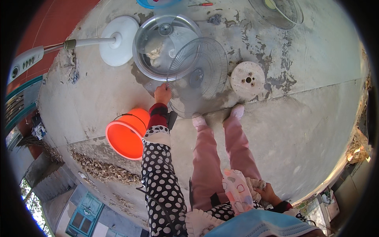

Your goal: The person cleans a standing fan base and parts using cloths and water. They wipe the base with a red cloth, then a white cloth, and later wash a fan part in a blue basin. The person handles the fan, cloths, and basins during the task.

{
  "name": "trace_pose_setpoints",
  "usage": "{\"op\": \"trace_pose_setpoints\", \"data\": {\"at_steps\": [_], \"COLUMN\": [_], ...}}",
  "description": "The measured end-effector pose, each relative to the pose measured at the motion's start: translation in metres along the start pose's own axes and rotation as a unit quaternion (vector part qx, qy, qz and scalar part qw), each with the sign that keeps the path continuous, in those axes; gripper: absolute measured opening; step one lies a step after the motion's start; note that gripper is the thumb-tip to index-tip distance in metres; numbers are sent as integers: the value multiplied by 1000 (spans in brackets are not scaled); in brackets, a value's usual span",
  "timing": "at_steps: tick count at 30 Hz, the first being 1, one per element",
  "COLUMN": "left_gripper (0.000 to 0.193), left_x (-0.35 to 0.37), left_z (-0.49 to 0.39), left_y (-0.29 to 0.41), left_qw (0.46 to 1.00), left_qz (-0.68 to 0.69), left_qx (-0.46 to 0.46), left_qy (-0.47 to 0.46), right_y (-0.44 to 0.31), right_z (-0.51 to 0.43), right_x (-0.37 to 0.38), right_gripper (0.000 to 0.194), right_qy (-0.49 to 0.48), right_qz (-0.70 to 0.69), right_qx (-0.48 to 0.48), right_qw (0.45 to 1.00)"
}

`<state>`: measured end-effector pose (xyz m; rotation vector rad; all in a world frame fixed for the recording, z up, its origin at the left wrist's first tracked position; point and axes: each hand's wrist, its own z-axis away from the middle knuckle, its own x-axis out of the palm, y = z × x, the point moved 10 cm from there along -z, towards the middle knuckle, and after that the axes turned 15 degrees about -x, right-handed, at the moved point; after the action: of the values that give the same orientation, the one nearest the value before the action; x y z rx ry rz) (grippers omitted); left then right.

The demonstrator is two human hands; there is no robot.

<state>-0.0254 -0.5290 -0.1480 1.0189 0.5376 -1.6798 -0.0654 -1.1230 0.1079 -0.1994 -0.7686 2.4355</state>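
Note:
My left hand (162, 94) grips the rim of a round wire fan guard (197, 77), which is tilted over the right edge of a wide metal basin (137, 60). Inside the basin are water, a translucent fan blade (182, 37) and a crumpled pale cloth (155, 53). Close to my body at the lower right, my right hand (268, 194) is closed on a bunched beige cloth (254, 185), beside a patterned pink-and-white fabric piece (237, 189).
An orange bucket (125, 134) leans left of my forearm. Round stool seat or disc (248, 80) lies right. Fan stand base (118, 41), second guard (284, 17), screwdriver (204, 4), brush (214, 19) and blue basin (158, 3) lie around.

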Motion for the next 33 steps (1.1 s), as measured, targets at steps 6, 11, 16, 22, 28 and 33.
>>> {"op": "trace_pose_setpoints", "data": {"at_steps": [6, 11, 16, 22, 28, 33], "left_gripper": [26, 26, 26, 34, 33, 33], "left_x": [-15, -63, -104, -51, 3, 7], "left_z": [52, 108, 169, 183, 159, 131], "left_y": [-17, -58, -36, 31, 112, 154], "left_qw": [995, 878, 819, 725, 681, 656], "left_qz": [97, 419, 483, 595, 635, 643], "left_qx": [-14, -186, -275, -296, -285, -294], "left_qy": [-11, -142, -144, -182, -227, -264], "right_y": [-4, -5, -12, -20, -37, -97], "right_z": [-1, -3, -7, -8, -19, -44], "right_x": [-16, -37, -63, -92, -104, -117], "right_gripper": [32, 30, 29, 32, 31, 31], "right_qy": [-16, -21, -13, 47, 88, 127], "right_qz": [24, 15, -21, -99, -96, -64], "right_qx": [-2, -13, -22, -42, -59, -41], "right_qw": [1000, 1000, 999, 993, 990, 989]}}
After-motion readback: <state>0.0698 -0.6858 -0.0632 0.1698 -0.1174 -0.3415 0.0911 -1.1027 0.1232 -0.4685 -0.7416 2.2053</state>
